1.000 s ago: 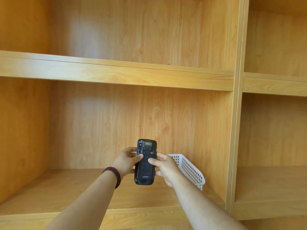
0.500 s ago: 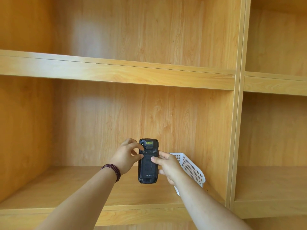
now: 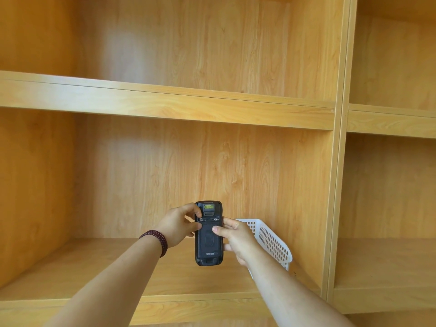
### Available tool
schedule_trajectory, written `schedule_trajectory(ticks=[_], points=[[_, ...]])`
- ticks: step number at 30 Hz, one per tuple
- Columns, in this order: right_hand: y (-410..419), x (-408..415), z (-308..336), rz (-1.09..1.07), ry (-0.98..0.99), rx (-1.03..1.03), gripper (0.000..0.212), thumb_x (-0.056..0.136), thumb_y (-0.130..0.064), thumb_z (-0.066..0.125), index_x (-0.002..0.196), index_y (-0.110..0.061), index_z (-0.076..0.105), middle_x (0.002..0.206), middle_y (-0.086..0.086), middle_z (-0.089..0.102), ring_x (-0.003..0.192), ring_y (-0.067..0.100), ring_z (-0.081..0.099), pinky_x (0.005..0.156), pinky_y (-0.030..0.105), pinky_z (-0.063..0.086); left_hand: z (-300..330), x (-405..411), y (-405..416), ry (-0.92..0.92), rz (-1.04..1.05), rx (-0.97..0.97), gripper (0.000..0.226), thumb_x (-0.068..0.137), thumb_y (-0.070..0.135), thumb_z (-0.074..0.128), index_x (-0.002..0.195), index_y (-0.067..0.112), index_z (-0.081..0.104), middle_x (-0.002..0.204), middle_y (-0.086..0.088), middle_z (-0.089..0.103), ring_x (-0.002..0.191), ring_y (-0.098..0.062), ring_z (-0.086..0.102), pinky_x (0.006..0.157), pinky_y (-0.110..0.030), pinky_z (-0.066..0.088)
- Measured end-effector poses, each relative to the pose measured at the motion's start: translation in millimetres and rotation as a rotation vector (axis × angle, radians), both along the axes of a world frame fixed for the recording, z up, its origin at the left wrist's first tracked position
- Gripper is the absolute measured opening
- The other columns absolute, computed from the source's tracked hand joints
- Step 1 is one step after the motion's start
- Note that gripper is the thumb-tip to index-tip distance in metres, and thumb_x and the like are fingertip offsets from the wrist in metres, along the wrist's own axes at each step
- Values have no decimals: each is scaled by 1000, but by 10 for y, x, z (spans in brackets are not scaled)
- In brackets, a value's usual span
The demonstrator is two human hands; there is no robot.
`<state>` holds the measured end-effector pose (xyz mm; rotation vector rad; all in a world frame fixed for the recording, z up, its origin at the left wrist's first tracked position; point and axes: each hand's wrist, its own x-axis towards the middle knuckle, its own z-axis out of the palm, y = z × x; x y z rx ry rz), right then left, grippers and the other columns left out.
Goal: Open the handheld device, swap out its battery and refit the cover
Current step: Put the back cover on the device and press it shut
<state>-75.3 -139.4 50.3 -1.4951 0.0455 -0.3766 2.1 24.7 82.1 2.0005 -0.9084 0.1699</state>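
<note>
A black handheld device (image 3: pixel 208 241) is held upright in front of the shelf, its back facing me, with a yellow label near its top and the cover in place. My left hand (image 3: pixel 175 226) grips its upper left edge, thumb and forefinger pinched at the small latch on the left. My right hand (image 3: pixel 237 238) holds the right edge, thumb pressed on the back cover. No spare battery is in view.
A white perforated plastic basket (image 3: pixel 271 241) stands on the wooden shelf board (image 3: pixel 94 267) behind my right hand, near the vertical divider (image 3: pixel 335 208). More wooden shelf compartments lie above and to the right.
The device has shifted slightly right and up. My left fingers moved from its side onto the left latch, and my right thumb slid onto the back cover.
</note>
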Motion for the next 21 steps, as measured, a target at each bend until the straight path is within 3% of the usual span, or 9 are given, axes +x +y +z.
schedule_trajectory(ticks=[5,21], points=[[28,35,-8,-9,-8,13,27,92,-2,63,114,-14,69,113,6,74,99,19,71,74,36,60,-26,66,33,-9,-6,-12,19,84,5,69,84,20,59,98,-2,66,77,-24,72,80,-41,59],[87,102,-60,-23,-14,49,23,91,-2,63,105,-18,71,108,4,75,101,20,70,72,35,61,-70,157,65,-11,-10,-26,21,85,7,69,81,24,58,99,0,66,79,-23,72,82,-44,58]])
